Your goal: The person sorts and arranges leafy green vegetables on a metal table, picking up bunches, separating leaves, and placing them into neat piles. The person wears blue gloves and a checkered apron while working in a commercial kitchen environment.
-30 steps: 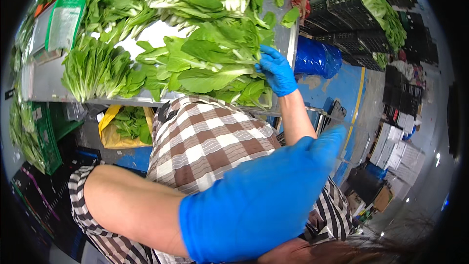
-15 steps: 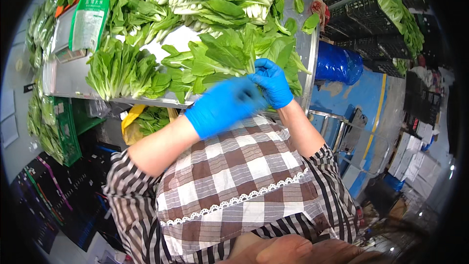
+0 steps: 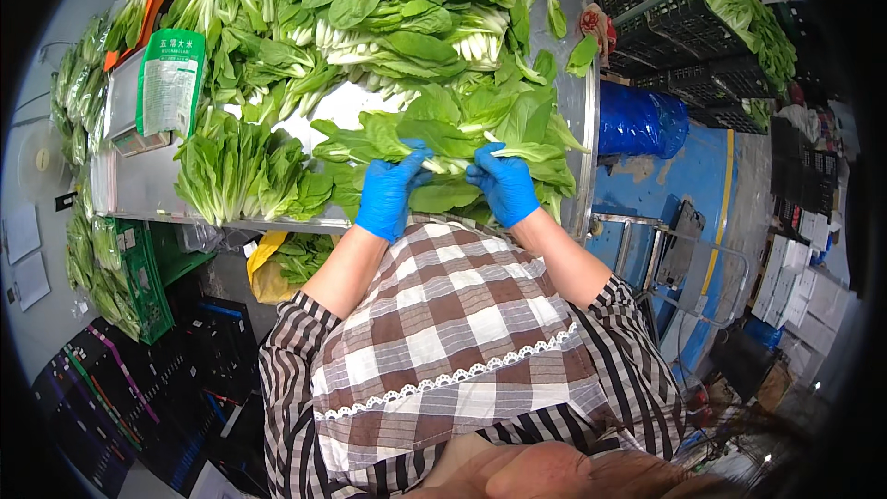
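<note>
Both my hands wear blue gloves and work at the near edge of a metal table. My left hand (image 3: 386,196) has its fingers closed on the pale stems of some leafy greens (image 3: 447,166). A short way to its right, my right hand (image 3: 506,187) pinches another part of the same greens, thumb and fingertips together. Broad green leaves spread around and beyond both hands. Left of them lies a bunch of leafy greens (image 3: 242,171), its pale stem ends toward me. The undersides of the held stems are hidden by my fingers.
A large heap of greens (image 3: 407,23) covers the table's far side. A green and white bag (image 3: 171,79) stands at the left above a scale (image 3: 140,140). Below the edge are a yellow bag (image 3: 268,268) and a green crate (image 3: 148,291). Black crates (image 3: 656,0) stand right.
My hands, close together before, have moved apart. My left hand has shifted left and up onto the stems; the right hand has dropped slightly. The view has shifted a little.
</note>
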Tool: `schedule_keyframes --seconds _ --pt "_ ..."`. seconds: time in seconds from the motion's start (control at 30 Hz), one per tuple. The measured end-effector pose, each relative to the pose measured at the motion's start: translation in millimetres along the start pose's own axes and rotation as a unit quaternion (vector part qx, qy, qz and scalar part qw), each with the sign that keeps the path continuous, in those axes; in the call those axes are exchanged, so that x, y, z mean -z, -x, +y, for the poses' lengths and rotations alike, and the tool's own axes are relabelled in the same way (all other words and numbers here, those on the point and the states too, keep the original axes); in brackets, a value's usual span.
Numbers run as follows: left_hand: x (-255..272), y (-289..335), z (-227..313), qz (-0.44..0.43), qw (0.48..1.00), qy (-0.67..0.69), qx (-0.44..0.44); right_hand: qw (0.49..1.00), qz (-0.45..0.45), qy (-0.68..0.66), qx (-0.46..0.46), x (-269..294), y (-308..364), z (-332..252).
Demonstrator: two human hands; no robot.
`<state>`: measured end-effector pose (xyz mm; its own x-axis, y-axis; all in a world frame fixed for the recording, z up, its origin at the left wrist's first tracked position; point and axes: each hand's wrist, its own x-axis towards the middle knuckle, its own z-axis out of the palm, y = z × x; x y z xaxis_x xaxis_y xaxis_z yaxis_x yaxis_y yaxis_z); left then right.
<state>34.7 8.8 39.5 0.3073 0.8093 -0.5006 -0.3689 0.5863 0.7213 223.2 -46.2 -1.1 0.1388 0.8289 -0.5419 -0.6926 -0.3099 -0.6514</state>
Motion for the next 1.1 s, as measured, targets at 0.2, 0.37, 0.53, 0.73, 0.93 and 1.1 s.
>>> schedule_keyframes --seconds 0.2,0.37,0.53,0.73,0.93,1.1 --pt "33 -4 -4 0.015 0.999 0.046 0.009 0.958 -0.127 0.255 -0.033 -12 -36 -46" --pt "29 -4 -10 0.001 0.998 0.034 0.058 0.849 0.096 0.404 0.328 3 -177 -102" --pt "32 -7 -7 0.019 0.997 0.007 0.079 0.731 0.117 0.565 0.364 2 -211 -119" --pt "39 -10 -19 0.020 0.995 0.005 0.101 0.757 0.081 0.576 0.297 -18 -184 -125" --pt "28 -8 -15 0.006 0.994 -0.042 0.103 0.669 0.064 0.691 0.266 -19 -169 -133" --pt "29 -4 -16 0.005 0.993 -0.056 0.105 0.782 0.022 0.597 0.175 8 -120 -116"
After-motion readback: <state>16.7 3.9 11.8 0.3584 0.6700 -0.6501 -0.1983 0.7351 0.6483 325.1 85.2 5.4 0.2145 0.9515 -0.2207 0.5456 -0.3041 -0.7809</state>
